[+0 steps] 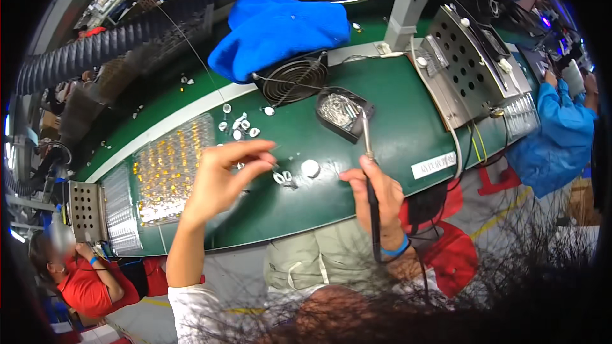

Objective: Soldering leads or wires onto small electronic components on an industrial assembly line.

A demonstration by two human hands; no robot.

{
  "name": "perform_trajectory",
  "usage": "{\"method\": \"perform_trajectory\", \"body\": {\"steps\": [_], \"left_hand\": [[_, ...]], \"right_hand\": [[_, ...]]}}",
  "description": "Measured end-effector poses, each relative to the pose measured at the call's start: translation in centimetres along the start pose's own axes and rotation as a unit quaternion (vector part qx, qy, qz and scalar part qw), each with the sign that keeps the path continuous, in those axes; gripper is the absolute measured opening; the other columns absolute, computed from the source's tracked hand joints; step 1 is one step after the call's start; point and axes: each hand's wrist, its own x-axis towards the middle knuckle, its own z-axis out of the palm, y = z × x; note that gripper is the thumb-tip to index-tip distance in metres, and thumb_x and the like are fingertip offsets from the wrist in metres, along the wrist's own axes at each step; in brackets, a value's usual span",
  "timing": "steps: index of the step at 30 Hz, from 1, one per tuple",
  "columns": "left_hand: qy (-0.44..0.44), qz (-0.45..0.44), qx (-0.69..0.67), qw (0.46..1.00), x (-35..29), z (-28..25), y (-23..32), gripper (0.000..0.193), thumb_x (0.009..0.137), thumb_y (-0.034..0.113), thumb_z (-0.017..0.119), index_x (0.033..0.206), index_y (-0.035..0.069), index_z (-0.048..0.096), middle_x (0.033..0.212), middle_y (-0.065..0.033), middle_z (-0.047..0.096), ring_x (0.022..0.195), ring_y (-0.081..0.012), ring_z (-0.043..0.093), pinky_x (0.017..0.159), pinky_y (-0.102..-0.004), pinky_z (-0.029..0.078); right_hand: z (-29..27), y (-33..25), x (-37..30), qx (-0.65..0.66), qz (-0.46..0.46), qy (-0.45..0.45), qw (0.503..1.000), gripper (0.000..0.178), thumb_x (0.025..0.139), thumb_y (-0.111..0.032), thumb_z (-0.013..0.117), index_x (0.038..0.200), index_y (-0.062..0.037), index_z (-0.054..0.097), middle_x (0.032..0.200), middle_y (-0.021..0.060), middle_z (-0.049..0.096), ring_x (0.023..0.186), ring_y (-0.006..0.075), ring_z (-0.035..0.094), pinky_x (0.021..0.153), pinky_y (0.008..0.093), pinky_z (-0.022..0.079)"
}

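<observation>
Green bench (408, 129): front edge (287, 233), open stretch rightward; left fingers (245, 150) nearly pinched, hold unclear; right fingers (384, 186) closed around soldering iron (367, 140).

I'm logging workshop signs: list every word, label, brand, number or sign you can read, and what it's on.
White label on the green table: one line of dark printed characters, which I won't copy out.
Soldering iron: no readable text.
Anything farther back: too small or blurred to read.

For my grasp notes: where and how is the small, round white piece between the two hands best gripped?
Probably by opposite sides of its rim, from above: the round white piece appears to lie flat on the green tabletop, its rim exposed.
</observation>
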Motion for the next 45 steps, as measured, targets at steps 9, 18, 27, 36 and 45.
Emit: {"method": "perform_trajectory", "body": {"steps": [9,18,27,36,45], "left_hand": [[-0.037,0.143,0.083,0.986,2.0,6.3,-2.0,0.024,0.09,0.001,0.077,0.114,-0.002,0.075,0.099,-0.0135,0.078,0.088,-0.0236,0.076,0.079,-0.0309,0.059],[0.06,0.209,0.069,0.974,0.1,5.3,-2.6,0.024,0.088,-0.003,0.076,0.112,-0.001,0.074,0.107,-0.0136,0.076,0.097,-0.0283,0.074,0.084,-0.0367,0.059],[0.348,-0.021,0.349,0.87,-14.6,-12.1,-9.4,0.025,0.088,-0.006,0.073,0.111,0.002,0.074,0.105,-0.0134,0.077,0.091,-0.026,0.075,0.08,-0.0344,0.058],[0.278,-0.056,0.492,0.823,-18.3,-15.6,-12.4,0.023,0.088,0.0,0.075,0.111,0.002,0.073,0.102,-0.0166,0.075,0.093,-0.0342,0.071,0.081,-0.0414,0.056],[0.282,0.042,0.055,0.957,-13.9,-11.5,-8.3,0.018,0.088,-0.017,0.067,0.1,-0.004,0.073,0.112,-0.0122,0.068,0.1,-0.0206,0.069,0.09,-0.0313,0.059]], "right_hand": [[1.4,-0.3,-1.1,0.004,0.002,-0.036,0.999,0.035,0.086,0.014,0.063,0.118,0.0002,0.064,0.098,0.0149,0.078,0.068,0.0262,0.067,0.062,0.0354,0.055],[2.2,-1.2,-1.0,-0.064,-0.028,-0.143,0.987,0.037,0.071,0.011,0.072,0.105,-0.005,0.068,0.113,0.0126,0.078,0.076,0.0263,0.065,0.062,0.0369,0.053],[2.4,-0.9,-1.3,-0.028,-0.011,-0.088,0.996,0.03,0.085,0.01,0.073,0.112,0.0001,0.066,0.121,0.0223,0.074,0.089,0.0345,0.068,0.076,0.0404,0.056],[2.9,-0.5,-1.8,-0.022,-0.013,-0.056,0.998,0.035,0.084,0.014,0.071,0.116,0.0024,0.063,0.121,0.025,0.073,0.087,0.0347,0.069,0.073,0.0383,0.057],[2.0,-0.8,-1.8,-0.031,-0.001,-0.077,0.997,0.039,0.086,0.012,0.07,0.122,-0.0005,0.062,0.117,0.0232,0.075,0.085,0.036,0.072,0.073,0.0395,0.058]]}}
